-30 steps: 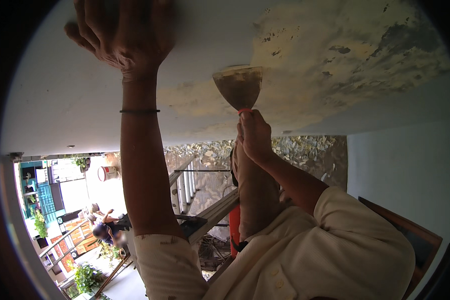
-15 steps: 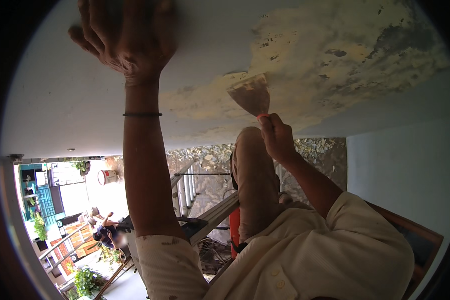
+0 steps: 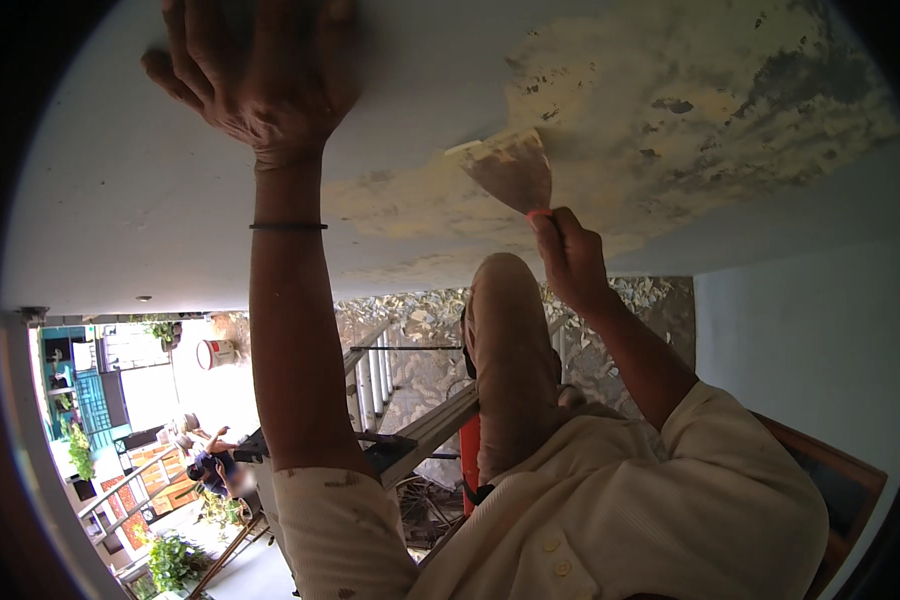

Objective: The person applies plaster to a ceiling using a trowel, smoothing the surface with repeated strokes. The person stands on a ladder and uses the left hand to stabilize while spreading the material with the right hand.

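My left hand is open against the pale ceiling, fingers spread and partly in shadow, a dark band on the wrist. My right hand is closed around the red handle of a wide metal scraper. The blade’s edge lies on a rough, yellowish patch with dark flaked spots, and a pale strip of material shows along that edge. My bent, trousered knee is just below the scraper, beside my right forearm.
An aluminium ladder is under me. Many pale flakes litter the floor below. At lower left are a co-worker, a white bucket and green plants. A wall and dark wooden frame stand at right.
My right hand and the scraper have moved to the right, the blade now angled, showing more of my knee. My left hand has shifted slightly right and remains on the ceiling.
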`<state>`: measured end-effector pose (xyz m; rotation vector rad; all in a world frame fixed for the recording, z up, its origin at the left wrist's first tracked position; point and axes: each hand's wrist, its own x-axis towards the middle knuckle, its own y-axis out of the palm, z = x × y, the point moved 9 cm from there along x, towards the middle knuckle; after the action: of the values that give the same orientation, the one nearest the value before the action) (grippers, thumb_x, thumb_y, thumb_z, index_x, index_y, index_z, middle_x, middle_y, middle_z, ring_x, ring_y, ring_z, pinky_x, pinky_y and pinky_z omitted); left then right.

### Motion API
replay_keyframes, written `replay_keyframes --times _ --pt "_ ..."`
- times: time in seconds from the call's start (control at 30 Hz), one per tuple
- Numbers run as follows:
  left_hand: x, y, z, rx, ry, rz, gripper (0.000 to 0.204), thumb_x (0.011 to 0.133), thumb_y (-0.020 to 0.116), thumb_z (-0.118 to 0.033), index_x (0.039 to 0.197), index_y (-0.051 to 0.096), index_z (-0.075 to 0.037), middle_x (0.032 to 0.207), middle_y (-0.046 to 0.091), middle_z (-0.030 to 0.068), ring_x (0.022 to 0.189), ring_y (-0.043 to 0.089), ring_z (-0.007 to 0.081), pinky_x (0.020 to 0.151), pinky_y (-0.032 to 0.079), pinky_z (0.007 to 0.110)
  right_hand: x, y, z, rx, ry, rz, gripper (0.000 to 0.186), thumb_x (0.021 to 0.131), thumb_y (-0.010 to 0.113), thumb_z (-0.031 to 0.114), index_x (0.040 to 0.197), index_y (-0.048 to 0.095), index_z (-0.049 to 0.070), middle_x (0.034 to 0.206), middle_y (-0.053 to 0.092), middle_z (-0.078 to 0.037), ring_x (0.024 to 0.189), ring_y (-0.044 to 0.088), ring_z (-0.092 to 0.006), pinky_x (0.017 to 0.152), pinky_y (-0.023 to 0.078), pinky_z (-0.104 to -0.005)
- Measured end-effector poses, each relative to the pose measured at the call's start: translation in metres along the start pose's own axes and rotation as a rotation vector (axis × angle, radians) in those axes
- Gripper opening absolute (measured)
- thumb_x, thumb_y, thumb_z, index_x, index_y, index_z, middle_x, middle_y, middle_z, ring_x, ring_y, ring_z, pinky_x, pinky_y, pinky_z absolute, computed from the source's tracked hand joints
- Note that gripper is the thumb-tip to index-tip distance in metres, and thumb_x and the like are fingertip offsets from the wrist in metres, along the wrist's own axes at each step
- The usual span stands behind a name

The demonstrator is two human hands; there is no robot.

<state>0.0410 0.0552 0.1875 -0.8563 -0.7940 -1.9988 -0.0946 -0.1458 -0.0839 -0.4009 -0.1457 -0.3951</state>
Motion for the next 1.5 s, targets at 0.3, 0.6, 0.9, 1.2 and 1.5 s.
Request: replay_keyframes --times 0.3,0.6,0.9,1.2,1.5 --pt "0.015 -0.007 -0.009 -0.057 -0.275 0.294 0.055 0.107 0.043 -0.041 0.146 0.065 -0.008 0.159 0.049 0.0238 0.154 0.038 0.0386 0.128 0.017 0.060 -0.007 -0.015 -0.007 -0.024 0.014 0.014 0.029 0.111 0.058 0.028 0.102 0.063 0.001 0.064 0.055 -0.005 0.058 0.050 -0.0099 0.056 0.044 -0.0318" --pt "0.004 -0.001 -0.003 -0.009 0.020 -0.017 0.056 0.108 0.042 -0.042 0.145 0.064 -0.006 0.159 0.050 0.0236 0.154 0.038 0.0390 0.128 0.016 0.060 0.002 -0.030 0.022 -0.099 -0.057 0.041 0.028 0.109 0.060 0.029 0.097 0.062 0.004 0.064 0.062 -0.014 0.056 0.066 -0.0311 0.055 0.049 -0.0414" --pt "0.003 -0.001 -0.005 -0.020 -0.005 0.002 0.057 0.108 0.042 -0.042 0.146 0.063 -0.006 0.159 0.050 0.0240 0.153 0.039 0.0396 0.127 0.017 0.061 0.015 -0.035 0.033 -0.192 -0.060 0.126 0.030 0.109 0.061 0.032 0.100 0.062 0.003 0.062 0.058 -0.014 0.053 0.062 -0.0283 0.054 0.046 -0.0418" --pt "0.008 -0.001 -0.007 -0.038 -0.042 0.032 0.057 0.108 0.043 -0.043 0.147 0.063 -0.008 0.160 0.049 0.0233 0.153 0.038 0.0396 0.127 0.017 0.062 -0.040 -0.054 -0.018 0.406 0.281 0.097 0.024 0.109 0.059 0.017 0.128 0.067 0.003 0.078 0.061 0.000 0.061 0.053 -0.0065 0.056 0.045 -0.0275" --pt "0.008 -0.003 -0.006 -0.042 -0.088 0.112 0.056 0.107 0.042 -0.043 0.146 0.064 -0.009 0.160 0.048 0.0237 0.154 0.037 0.0397 0.128 0.016 0.062 -0.015 -0.006 0.005 0.170 0.002 0.008 0.023 0.107 0.063 0.018 0.122 0.069 0.001 0.073 0.062 -0.004 0.065 0.054 -0.0069 0.060 0.046 -0.0277"
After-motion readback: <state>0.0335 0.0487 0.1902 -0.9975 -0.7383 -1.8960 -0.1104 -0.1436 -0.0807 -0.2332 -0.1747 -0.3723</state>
